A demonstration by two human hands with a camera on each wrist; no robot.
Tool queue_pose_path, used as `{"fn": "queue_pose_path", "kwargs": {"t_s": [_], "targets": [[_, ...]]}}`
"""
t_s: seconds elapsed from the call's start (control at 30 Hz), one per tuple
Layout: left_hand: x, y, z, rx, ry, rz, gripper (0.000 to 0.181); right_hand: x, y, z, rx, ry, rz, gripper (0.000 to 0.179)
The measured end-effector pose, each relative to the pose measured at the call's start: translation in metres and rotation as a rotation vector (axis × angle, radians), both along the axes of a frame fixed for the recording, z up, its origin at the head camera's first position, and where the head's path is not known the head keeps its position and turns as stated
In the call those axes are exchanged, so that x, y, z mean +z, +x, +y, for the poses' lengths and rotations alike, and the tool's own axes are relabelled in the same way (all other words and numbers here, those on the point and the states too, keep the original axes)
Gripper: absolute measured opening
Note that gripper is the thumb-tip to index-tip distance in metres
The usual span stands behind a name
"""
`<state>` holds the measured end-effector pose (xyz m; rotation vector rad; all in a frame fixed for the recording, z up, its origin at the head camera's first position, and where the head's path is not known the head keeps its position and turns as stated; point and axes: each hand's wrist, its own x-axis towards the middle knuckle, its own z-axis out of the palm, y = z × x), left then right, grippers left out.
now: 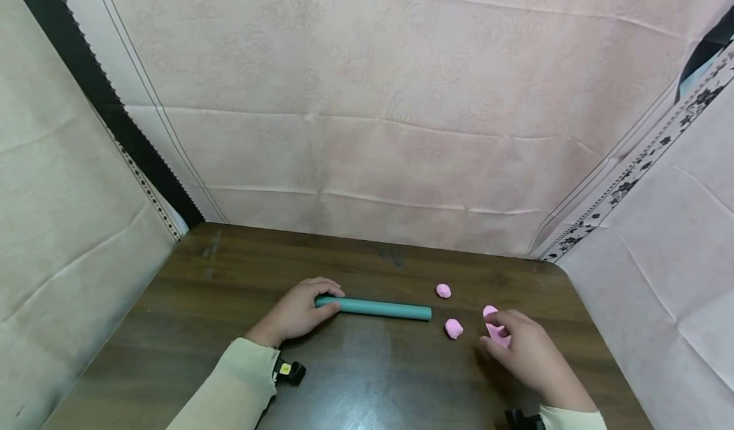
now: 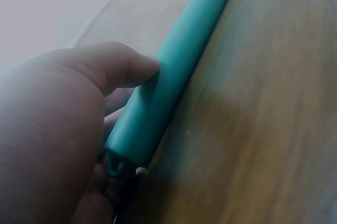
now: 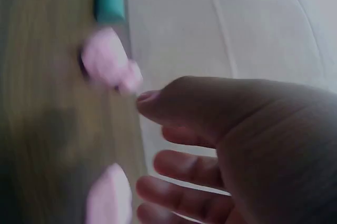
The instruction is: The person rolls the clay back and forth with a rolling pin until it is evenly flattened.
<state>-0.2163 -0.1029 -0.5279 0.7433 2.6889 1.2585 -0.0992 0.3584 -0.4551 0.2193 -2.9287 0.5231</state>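
Note:
A smooth teal rod lies across the table, with a small loop at its left end in the left wrist view. My left hand grips that end, thumb on the near side and fingers around the far side. Two pink clay-like lumps, one farther back and one nearer, sit past the rod's right end. A larger pink piece is partly hidden behind my right hand. In the right wrist view, this hand's thumb and loosely bent fingers are apart, with nothing between them; a pink piece shows beside the fingertips.
The brown wooden table has a shiny patch in front. Pale patterned cloth hangs behind its far edge, and more cloth closes off the left and right sides.

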Motion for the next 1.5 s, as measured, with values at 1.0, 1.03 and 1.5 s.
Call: {"fn": "queue_pose_path", "kwargs": {"t_s": [1.0,1.03,1.5], "targets": [[0.002,0.0,-0.001,0.003,0.003,-0.004,0.02,-0.013,-0.024,-0.169,0.406,-0.106,0.059,0.006],[0.001,0.0,-0.001,0.005,0.005,-0.003,0.019,-0.016,-0.026,-0.172,0.411,-0.097,0.046,0.004],[0.008,0.003,0.006,-0.007,-0.046,-0.008,0.024,-0.024,-0.033,-0.172,0.47,-0.042,-0.024,0.019]]}}
